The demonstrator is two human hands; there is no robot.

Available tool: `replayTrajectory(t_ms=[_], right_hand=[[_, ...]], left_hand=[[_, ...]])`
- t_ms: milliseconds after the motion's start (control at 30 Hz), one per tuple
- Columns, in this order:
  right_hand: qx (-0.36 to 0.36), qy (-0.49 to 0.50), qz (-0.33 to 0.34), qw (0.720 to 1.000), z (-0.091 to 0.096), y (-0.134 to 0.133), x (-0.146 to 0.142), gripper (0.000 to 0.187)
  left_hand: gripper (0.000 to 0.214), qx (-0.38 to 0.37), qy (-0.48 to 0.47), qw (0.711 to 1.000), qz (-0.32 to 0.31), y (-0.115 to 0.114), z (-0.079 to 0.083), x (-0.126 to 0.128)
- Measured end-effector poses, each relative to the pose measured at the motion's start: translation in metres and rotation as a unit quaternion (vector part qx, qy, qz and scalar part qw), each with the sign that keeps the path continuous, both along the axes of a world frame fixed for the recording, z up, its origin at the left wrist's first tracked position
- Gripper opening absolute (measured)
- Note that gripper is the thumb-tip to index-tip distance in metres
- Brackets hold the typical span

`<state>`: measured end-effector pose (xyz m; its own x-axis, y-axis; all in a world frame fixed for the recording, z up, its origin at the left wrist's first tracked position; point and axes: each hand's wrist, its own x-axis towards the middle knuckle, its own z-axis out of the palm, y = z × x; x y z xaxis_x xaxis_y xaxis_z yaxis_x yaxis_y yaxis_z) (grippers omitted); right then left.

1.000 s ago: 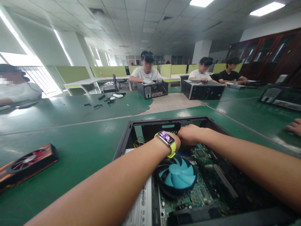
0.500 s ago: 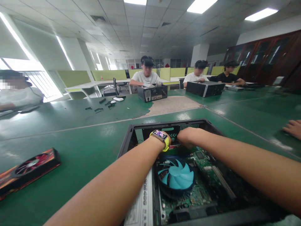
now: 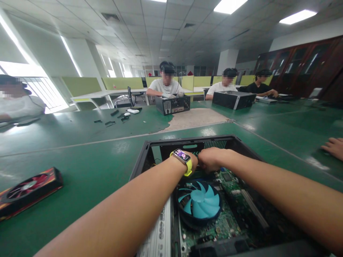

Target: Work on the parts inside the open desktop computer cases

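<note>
An open black computer case point(image 3: 146, 151) lies on the green table in front of me, showing a green motherboard point(image 3: 227, 217) and a blue cooler fan point(image 3: 198, 202). Both my arms reach into its far end. My left hand point(image 3: 194, 161), below a wrist with a yellow-strapped watch point(image 3: 182, 158), is mostly hidden behind that wrist. My right hand point(image 3: 211, 159) is curled closed right beside it, above the board near the case's back wall. What the fingers grip is hidden.
A red-and-black graphics card point(image 3: 28, 189) lies on the green table point(image 3: 88, 167) at left. Another person's hand point(image 3: 332, 147) rests on the table at right. Other people sit across at open computer cases point(image 3: 173, 104). Small black parts point(image 3: 111, 122) lie further back.
Both hands stayed together at the far end of the case, shifting slightly left. The camera view moved a little.
</note>
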<state>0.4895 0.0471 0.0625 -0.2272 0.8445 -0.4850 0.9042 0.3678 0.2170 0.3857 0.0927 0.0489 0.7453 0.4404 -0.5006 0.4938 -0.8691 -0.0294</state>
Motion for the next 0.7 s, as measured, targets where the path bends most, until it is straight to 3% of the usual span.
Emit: replayTrajectory(t_ms=[133,267,367,467,700], right_hand=[[-0.008,-0.016,-0.016,1.0,0.004,-0.002,-0.002,0.034],[-0.011,0.001,-0.026,1.0,0.009,-0.001,-0.001,0.032],[-0.014,0.009,-0.044,0.999,0.007,0.003,0.003,0.034],[-0.024,0.019,-0.039,0.999,0.005,0.008,0.008,0.034],[-0.015,0.052,-0.017,0.998,0.008,0.011,0.016,0.025]], left_hand=[[0.035,0.032,0.047,0.998,0.012,-0.006,0.01,-0.001],[0.036,0.072,0.004,0.997,0.003,-0.015,0.034,-0.007],[0.027,-0.025,0.009,0.999,-0.028,-0.025,0.047,-0.01],[0.039,-0.107,0.034,0.992,-0.064,-0.035,0.045,-0.008],[0.04,-0.167,0.052,0.983,-0.062,-0.03,0.02,0.001]])
